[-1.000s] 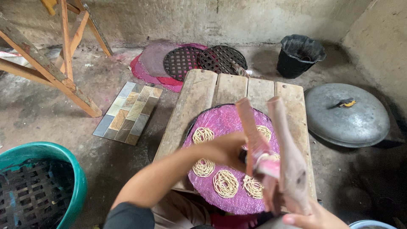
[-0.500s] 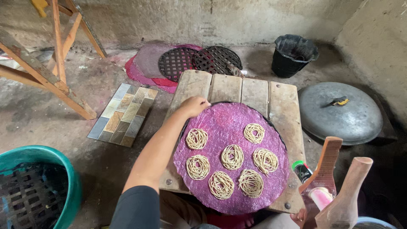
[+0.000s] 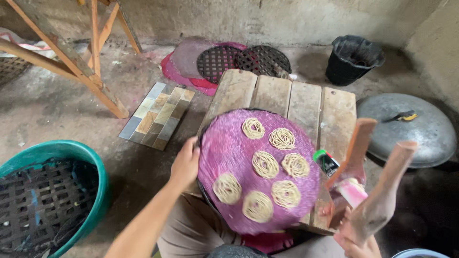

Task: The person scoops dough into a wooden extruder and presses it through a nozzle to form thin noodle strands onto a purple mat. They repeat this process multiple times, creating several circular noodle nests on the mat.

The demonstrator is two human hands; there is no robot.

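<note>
Purple and woven, the round mat (image 3: 229, 157) lies in the middle of the frame on the wooden counter (image 3: 287, 100). Six little noodle coils sit on the mat (image 3: 265, 164). The left hand (image 3: 185, 165) is at the mat's left edge, with its fingers curled over the rim, so its grip is closed on the mat. The mat looks blurry and hangs a bit past the near edge of the counter.

The right hand (image 3: 356, 239) is at the lower right of the frame. Its grip is wrapped tight around a wooden press (image 3: 373, 186) with two long handles that stand apart.

To move the mat well, I think it should stay flat and go slowly, so the coils do not slide or bump. The press should be kept off to the side, away from the coils.

A teal tub (image 3: 98, 172) with a dark rack sits at the lower left. A big metal lid (image 3: 420, 134) lies at the right, and a black bucket (image 3: 351, 62) stands at the upper right.
</note>
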